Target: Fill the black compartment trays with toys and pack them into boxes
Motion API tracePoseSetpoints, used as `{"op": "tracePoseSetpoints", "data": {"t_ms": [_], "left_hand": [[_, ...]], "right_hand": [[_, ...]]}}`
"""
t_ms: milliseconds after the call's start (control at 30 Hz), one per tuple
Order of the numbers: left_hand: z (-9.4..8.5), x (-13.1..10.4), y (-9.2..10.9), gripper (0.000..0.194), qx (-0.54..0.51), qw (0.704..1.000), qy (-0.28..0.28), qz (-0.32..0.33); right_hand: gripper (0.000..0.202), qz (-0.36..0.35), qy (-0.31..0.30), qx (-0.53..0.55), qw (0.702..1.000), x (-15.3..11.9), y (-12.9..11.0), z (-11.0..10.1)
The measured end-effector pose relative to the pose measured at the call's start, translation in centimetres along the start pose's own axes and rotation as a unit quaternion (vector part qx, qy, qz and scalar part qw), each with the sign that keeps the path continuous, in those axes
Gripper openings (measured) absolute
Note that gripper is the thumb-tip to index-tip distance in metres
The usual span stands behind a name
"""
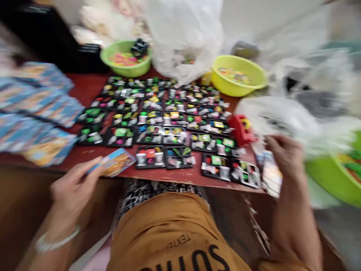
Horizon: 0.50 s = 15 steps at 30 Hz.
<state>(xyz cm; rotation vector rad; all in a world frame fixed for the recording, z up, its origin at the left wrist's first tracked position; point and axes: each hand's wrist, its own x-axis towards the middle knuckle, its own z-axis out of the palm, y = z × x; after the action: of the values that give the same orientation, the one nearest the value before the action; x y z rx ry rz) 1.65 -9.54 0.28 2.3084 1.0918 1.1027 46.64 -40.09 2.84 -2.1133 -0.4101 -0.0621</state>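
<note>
left hand [72,192]: fingers pinched shut on a printed card [114,162], held flat over the near edge of the surface [87,88], just left of the nearest row of trays
right hand [284,160]: fingers curled closed around a stack of cards [270,175] at the right end of the tray rows, beside the red tool [241,130]
trays [162,122]: many small black trays in rows across the middle of the surface, each holding small coloured pieces; blurred, pieces not identifiable
card pile [34,113]: loose blue and orange cards heaped left of the trays
bowls: green bowl [126,58] behind the trays on the left, yellow bowl [238,75] behind them on the right, both with small coloured bits inside
plastic bag [184,35]: clear, standing behind the trays between the two bowls; more clear plastic to the right of the trays
handling advice: best to keep the single card pinched by one edge and level so it clears the front trays without knocking pieces out; best to keep the stack squared in the right hand so one card peels off at a time
writing on cards: colourful print, too blurred to read
writing on shirt: large black letters seen upside down on the brown shirt [180,233] below the trays, only partly in view, roughly "SUTH" with a smaller line above; not certain
brands: none legible
</note>
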Motion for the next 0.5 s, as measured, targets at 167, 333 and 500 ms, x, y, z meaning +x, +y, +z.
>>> {"op": "tracePoseSetpoints", "data": {"t_ms": [167, 333, 500], "left_hand": [[-1.1, -1.2, -0.9, 0.025, -0.004, 1.000, -0.015, -0.028], [-0.8, -1.7, 0.1, 0.027, 0.019, 1.000, -0.007, -0.019], [-1.0, -2.5, -0.6, 0.032, 0.024, 1.000, 0.004, -0.014]], "right_hand": [[0.014, -0.151, -0.201, 0.173, 0.952, -9.7, -9.4, 9.1], [0.025, -0.227, -0.471, 0.310, 0.794, -19.8, -17.8, 21.0], [0.054, -0.165, -0.496, 0.303, 0.797, -22.2, -19.1, 26.2]]}}
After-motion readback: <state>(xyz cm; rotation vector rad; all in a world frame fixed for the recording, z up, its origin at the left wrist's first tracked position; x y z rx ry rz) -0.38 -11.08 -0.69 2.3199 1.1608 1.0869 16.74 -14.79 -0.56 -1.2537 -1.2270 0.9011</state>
